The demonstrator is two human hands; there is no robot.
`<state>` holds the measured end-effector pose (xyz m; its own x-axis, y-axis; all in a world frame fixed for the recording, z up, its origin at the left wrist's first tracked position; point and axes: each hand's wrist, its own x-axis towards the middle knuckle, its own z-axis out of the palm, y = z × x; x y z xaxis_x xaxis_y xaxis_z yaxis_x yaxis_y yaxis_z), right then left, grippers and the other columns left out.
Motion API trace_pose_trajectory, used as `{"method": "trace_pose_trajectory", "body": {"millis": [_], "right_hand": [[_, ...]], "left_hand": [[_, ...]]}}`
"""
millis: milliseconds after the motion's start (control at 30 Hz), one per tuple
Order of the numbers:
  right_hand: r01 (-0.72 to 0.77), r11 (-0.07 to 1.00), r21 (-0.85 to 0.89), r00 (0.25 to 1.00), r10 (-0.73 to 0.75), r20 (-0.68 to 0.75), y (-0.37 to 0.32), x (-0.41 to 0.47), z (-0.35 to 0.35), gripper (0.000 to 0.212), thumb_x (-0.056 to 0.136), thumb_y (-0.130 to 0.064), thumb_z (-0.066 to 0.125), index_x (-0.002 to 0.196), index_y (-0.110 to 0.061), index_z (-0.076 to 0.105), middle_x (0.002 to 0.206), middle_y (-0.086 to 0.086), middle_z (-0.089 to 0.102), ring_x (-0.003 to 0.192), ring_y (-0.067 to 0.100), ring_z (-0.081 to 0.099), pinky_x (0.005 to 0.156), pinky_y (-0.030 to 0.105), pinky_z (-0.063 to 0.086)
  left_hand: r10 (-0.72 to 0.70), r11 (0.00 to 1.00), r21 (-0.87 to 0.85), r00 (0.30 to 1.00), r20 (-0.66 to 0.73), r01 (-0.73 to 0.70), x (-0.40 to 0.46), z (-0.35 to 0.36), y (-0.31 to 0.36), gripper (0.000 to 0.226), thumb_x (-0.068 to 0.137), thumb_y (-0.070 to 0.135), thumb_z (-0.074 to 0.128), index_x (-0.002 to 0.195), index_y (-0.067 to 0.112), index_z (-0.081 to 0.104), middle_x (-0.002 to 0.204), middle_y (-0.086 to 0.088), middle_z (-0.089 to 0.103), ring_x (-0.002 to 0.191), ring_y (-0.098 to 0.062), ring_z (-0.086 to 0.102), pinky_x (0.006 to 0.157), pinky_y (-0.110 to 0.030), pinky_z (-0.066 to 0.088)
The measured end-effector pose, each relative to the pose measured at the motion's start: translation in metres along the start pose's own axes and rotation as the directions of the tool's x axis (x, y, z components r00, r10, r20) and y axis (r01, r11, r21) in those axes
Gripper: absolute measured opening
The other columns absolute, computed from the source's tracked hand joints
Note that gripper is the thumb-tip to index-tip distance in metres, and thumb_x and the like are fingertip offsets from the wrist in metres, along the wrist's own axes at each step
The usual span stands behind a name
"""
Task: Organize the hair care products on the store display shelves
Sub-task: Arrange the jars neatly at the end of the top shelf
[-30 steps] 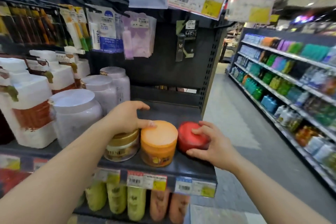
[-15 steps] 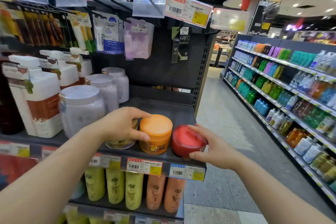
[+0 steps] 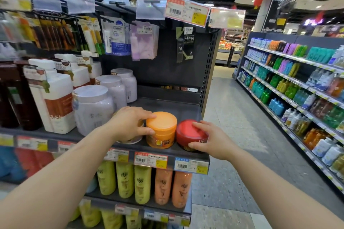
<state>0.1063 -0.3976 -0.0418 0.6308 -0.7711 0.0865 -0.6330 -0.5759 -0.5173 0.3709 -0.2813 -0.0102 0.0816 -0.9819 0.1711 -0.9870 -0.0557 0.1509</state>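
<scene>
Three jars stand at the front right of the dark shelf (image 3: 167,106). My left hand (image 3: 130,122) grips the gold-lidded jar (image 3: 130,140), which it mostly hides; its fingertips touch the orange jar (image 3: 161,130) beside it. My right hand (image 3: 210,139) holds the red-lidded jar (image 3: 188,134) at the shelf's right end, fingers on the lid and thumb on the front of its side.
Large white tubs (image 3: 93,108) and white pump bottles (image 3: 52,96) fill the shelf to the left. Yellow and orange bottles (image 3: 143,184) stand on the shelf below. Hanging packets (image 3: 115,35) are above. An aisle (image 3: 232,126) and stocked shelves (image 3: 297,89) lie to the right.
My left hand stays over the gold-lidded jar, its fingers now closed round the jar beside the orange one. My right hand keeps hold of the red jar. The camera has pulled back and tilted up.
</scene>
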Motion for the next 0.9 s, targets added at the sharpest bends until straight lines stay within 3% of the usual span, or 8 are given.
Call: {"method": "trace_pose_trajectory", "body": {"millis": [300,367,467,567,767,900], "right_hand": [[0.008,0.998,-0.061,1.000,-0.009,-0.017,-0.002,0.001,-0.006,0.077,0.065,-0.058,0.078,0.131,-0.033,0.048,0.128,-0.005,0.047,0.116,0.014,0.044,0.098,0.032,0.042],[-0.006,1.000,0.030,1.000,0.007,-0.028,-0.005,0.003,-0.009,0.069,0.071,-0.063,0.070,0.130,-0.031,0.050,0.128,-0.004,0.048,0.117,0.015,0.045,0.095,0.030,0.040],[-0.004,0.977,0.215,0.992,0.031,-0.125,-0.013,0.010,-0.019,0.056,0.087,-0.060,0.051,0.133,-0.029,0.050,0.138,0.000,0.047,0.126,0.017,0.043,0.100,0.032,0.037],[0.036,0.995,0.097,0.995,-0.026,-0.100,-0.021,0.020,-0.018,0.060,0.086,-0.059,0.055,0.138,-0.034,0.043,0.145,-0.004,0.041,0.133,0.018,0.037,0.109,0.041,0.036],[0.192,0.967,-0.167,0.981,-0.190,0.025,-0.045,0.035,0.010,0.087,0.071,-0.072,0.060,0.146,-0.042,0.028,0.150,-0.006,0.038,0.138,0.020,0.032,0.110,0.047,0.033],[0.212,0.932,-0.293,0.976,-0.214,0.025,-0.048,0.039,0.018,0.083,0.076,-0.068,0.060,0.147,-0.044,0.023,0.150,-0.006,0.039,0.134,0.020,0.038,0.107,0.046,0.037]], "left_hand": [[-0.014,0.998,0.054,1.000,0.013,0.013,0.000,0.002,0.000,0.063,0.086,0.060,0.053,0.143,0.043,0.034,0.151,0.015,0.036,0.142,-0.016,0.027,0.116,-0.043,0.021],[-0.021,1.000,0.019,1.000,0.006,0.021,-0.003,0.000,0.001,0.068,0.085,0.058,0.057,0.145,0.040,0.031,0.152,0.012,0.034,0.142,-0.016,0.027,0.117,-0.043,0.022],[-0.081,0.984,-0.164,0.994,-0.077,0.068,-0.010,-0.007,-0.003,0.078,0.080,0.053,0.067,0.146,0.036,0.029,0.150,0.008,0.039,0.136,-0.015,0.037,0.111,-0.039,0.035],[-0.105,0.981,-0.176,0.984,-0.143,0.079,-0.021,-0.009,-0.006,0.081,0.076,0.049,0.073,0.145,0.034,0.033,0.145,0.008,0.045,0.130,-0.013,0.044,0.105,-0.033,0.040],[-0.074,0.993,-0.105,0.979,-0.191,0.055,-0.040,0.007,-0.012,0.082,0.075,0.042,0.077,0.144,0.034,0.033,0.143,0.013,0.044,0.128,-0.008,0.041,0.103,-0.023,0.033],[-0.092,0.993,-0.091,0.968,-0.232,0.073,-0.044,0.010,-0.017,0.080,0.078,0.035,0.076,0.145,0.031,0.033,0.146,0.010,0.042,0.132,-0.011,0.039,0.106,-0.024,0.030]]}}
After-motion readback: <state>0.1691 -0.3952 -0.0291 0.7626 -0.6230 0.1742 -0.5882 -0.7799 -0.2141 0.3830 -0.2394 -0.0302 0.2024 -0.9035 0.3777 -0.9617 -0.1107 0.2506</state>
